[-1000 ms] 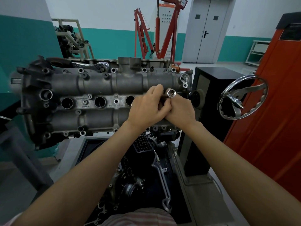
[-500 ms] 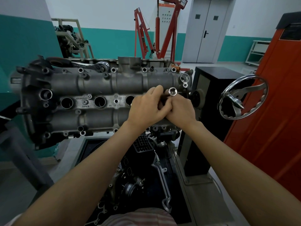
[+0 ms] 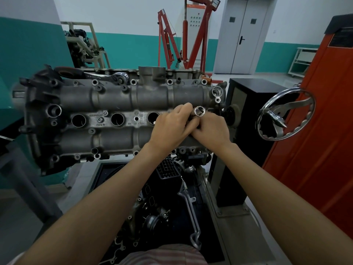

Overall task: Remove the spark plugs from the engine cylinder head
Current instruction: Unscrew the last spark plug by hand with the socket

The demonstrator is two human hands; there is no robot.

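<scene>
The grey cylinder head lies across a stand, with three open spark plug wells in a row along its middle. Over its right end, my left hand and my right hand meet, fingers curled round a chrome spark plug socket whose open square-drive end faces up. The socket's lower part and whatever well lies under it are hidden by my hands. A ratchet wrench rests on the head's far edge.
A chrome handwheel sticks out from the black stand box on the right, beside an orange cabinet. A red engine crane stands behind. Below the head sits a tray with dark engine parts.
The socket's open end has shifted slightly to the right and turned between my fingers. Both hands stay at the same spot on the head.
</scene>
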